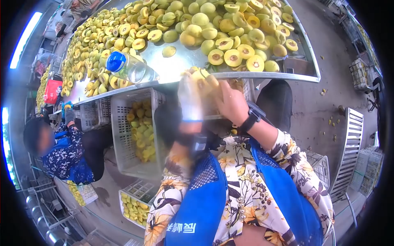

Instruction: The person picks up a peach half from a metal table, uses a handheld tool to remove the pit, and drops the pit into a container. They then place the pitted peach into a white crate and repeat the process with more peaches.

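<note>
My left hand (189, 98), in a white glove and blurred, is raised at the near edge of the metal table (164, 60), its fingers closed around a yellow-green fruit (200, 75). Against that fruit, from the right, press the bent fingers of my bare right hand (232, 102), which has a black band at the wrist. Just beyond both hands lie many fruits, a number of them cut into halves with brown centres (233, 58). A clear bottle with a blue cap (116, 62) lies on its side left of my hands.
Below the table's edge at the left stands a white crate (123, 139) holding fruit, with another fruit crate (135, 207) nearer. A co-worker (63, 151) sits at the far left by a red object (52, 91). A metal rack (348, 149) stands right.
</note>
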`<state>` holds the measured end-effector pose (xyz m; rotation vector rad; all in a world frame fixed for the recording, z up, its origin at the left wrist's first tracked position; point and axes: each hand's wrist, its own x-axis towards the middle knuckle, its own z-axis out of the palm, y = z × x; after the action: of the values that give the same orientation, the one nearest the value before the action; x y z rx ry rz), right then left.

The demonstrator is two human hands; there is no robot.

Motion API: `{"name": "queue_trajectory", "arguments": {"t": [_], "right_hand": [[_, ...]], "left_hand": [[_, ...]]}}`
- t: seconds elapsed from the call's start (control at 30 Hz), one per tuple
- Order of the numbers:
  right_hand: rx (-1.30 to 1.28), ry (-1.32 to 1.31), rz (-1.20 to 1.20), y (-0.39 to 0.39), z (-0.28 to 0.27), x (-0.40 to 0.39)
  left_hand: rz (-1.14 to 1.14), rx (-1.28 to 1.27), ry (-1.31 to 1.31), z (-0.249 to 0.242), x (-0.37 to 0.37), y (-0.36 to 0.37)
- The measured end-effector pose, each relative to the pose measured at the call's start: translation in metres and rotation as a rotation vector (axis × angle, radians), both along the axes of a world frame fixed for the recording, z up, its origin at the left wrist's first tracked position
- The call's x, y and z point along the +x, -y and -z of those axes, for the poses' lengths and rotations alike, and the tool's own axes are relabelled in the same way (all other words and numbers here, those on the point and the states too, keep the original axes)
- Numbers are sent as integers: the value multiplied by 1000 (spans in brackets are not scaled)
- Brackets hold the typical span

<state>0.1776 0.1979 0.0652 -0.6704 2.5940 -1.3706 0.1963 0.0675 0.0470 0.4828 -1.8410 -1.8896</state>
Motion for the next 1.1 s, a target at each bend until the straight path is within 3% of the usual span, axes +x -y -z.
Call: {"name": "queue_trajectory", "arguments": {"t": [0.1,0.17,0.23,0.3,0.4,0.5,0.53,0.6,0.67,0.73,0.77,0.8,0.83,0.9,0.93,0.97,1.0,1.03,1.07,1.1], "right_hand": [[99,81,-16,-6,9,10],[73,76,-26,-6,10,13],[65,98,-12,-7,10,17],[70,124,17,-5,5,15],[-9,64,105,-7,-5,4],[-11,106,-16,-10,-26,-9],[-13,143,-166,-12,-34,-15],[-32,132,-244,-11,-17,-18],[-130,152,-241,-14,0,-24],[-294,236,-161,-9,3,-27],[-502,356,-60,-3,2,-26],[-704,478,46,4,2,-23],[-730,625,182,11,-8,-20],[-502,344,293,31,37,-21],[-443,335,266,32,33,-14],[-385,325,237,34,28,-8],[-267,178,217,33,20,-1],[-180,214,160,26,6,4],[-104,229,101,21,-2,2],[-52,194,74,19,0,-1]], "left_hand": [[-44,-39,-29,8,-3,3],[-71,-275,-55,19,-5,1],[-53,-201,-36,18,-2,-2],[-3,173,9,8,-1,0],[122,490,68,9,1,5],[449,350,315,-45,4,11],[534,302,427,-54,10,13],[551,183,404,-53,11,14],[547,169,361,-52,8,15],[485,589,190,-14,3,20],[540,657,101,-1,4,27],[426,632,-68,7,3,18],[312,490,-75,12,0,17],[71,228,-37,26,-9,8],[-49,97,9,35,-6,4],[-25,409,1,-3,-1,-5],[-59,590,-27,-2,-6,1],[59,821,48,26,-10,21],[9,651,4,2,-9,16],[-17,689,-32,-12,-10,11]]}}
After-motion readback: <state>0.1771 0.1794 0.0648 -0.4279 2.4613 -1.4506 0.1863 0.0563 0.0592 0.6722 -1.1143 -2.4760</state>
